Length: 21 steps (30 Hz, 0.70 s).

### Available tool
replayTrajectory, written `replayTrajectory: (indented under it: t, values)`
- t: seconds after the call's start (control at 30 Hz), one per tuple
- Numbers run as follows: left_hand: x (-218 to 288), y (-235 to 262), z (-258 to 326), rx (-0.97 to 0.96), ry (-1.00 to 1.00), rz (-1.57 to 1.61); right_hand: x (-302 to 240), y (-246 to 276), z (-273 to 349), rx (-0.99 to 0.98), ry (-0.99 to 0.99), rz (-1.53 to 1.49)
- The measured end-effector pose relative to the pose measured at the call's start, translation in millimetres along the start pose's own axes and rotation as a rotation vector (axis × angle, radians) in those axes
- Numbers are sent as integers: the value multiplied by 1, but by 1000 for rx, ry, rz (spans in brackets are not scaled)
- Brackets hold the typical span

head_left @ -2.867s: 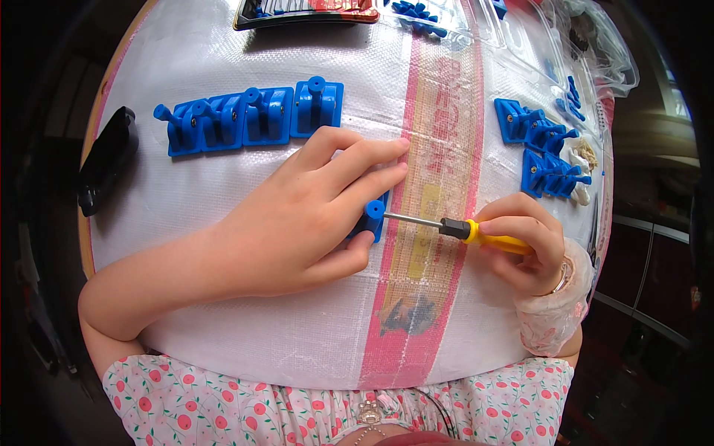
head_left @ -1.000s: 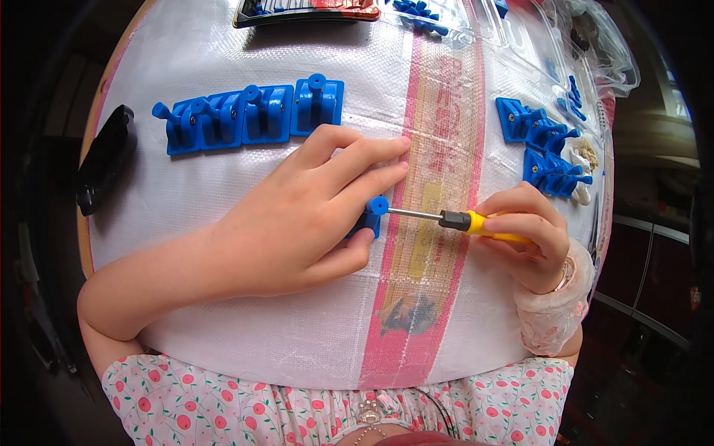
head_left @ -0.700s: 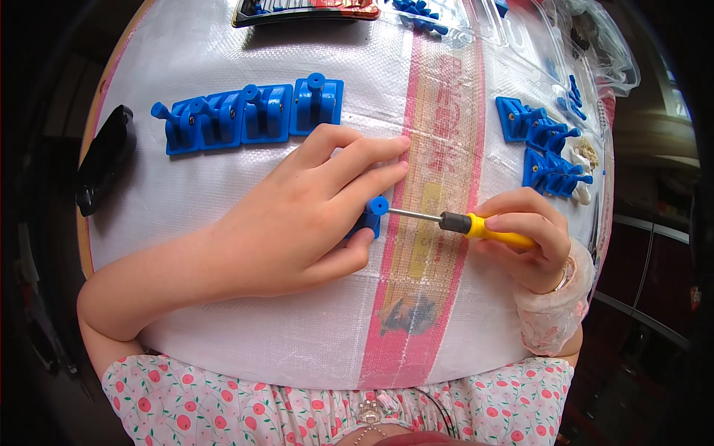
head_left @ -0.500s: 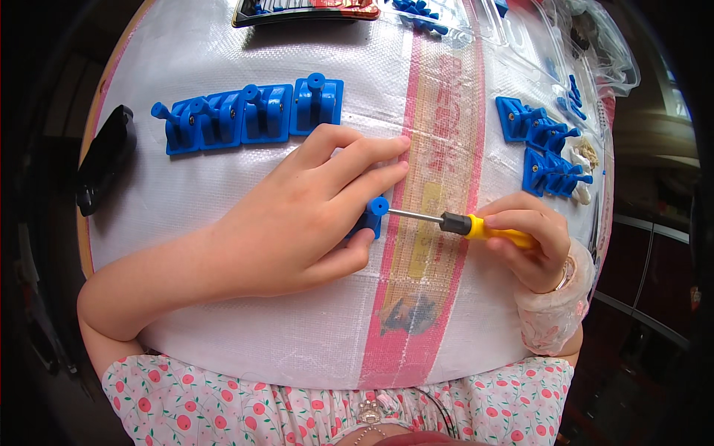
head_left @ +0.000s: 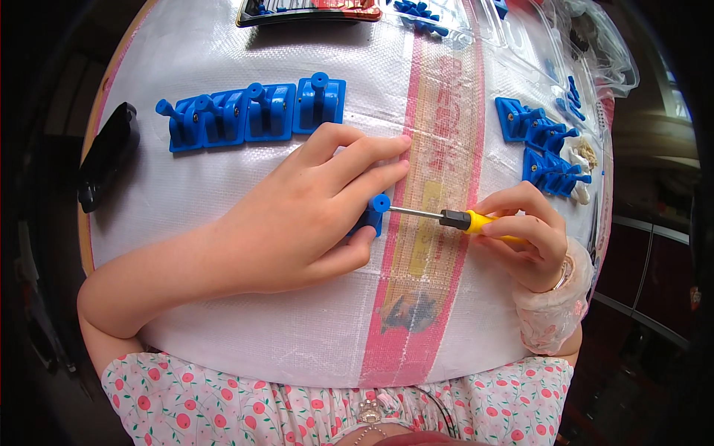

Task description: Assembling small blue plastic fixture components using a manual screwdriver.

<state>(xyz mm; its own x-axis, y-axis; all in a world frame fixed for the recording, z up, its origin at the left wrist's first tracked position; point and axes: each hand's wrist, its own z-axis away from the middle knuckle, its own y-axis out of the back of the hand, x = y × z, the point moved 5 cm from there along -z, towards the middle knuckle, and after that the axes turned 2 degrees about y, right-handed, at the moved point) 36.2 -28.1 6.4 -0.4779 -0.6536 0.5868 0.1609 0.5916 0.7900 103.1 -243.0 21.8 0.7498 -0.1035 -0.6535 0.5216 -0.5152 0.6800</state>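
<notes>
My left hand (head_left: pixel 316 204) is closed around a small blue plastic part (head_left: pixel 377 209), pressing it against the covered table. Most of that part hides under the palm; a round knob and a corner of the base show between index finger and thumb. My right hand (head_left: pixel 526 236) grips the yellow handle of a screwdriver (head_left: pixel 476 221). Its metal shaft points left, with the tip at the blue part beside the knob; exactly where the tip sits is hidden. Above my left hand stands a row of similar blue plastic pieces (head_left: pixel 269 111), each a square base with a curved body and peg.
More blue pieces (head_left: pixel 550 167) cluster at the right. Loose blue parts (head_left: pixel 420 16) lie at the far side near a black tray (head_left: pixel 309 16) and clear plastic containers (head_left: pixel 528 37). A black elongated object (head_left: pixel 108 156) rests at the left edge. White woven sheeting (head_left: pixel 245 334) covers the table.
The fingers of my right hand have shifted on the screwdriver handle, the index finger now more raised and bent. My left hand and the blue part stay nearly in place.
</notes>
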Motion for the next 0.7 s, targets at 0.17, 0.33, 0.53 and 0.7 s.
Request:
replayTrajectory:
  t: [0.17, 0.33, 0.53, 0.7]
  values:
    - [0, 0, 0, 6, -4, -1, 5, 0, 2, 0, -44, -136]
    - [0, 0, -1, 5, -5, 7, 2, -2, 3, 26, 22, -46]
    - [-1, -1, 0, 3, -1, 5, 2, -1, 2, 5, -50, -117]
    - [0, 0, 0, -1, 2, -2, 0, -1, 0, 13, 7, -58]
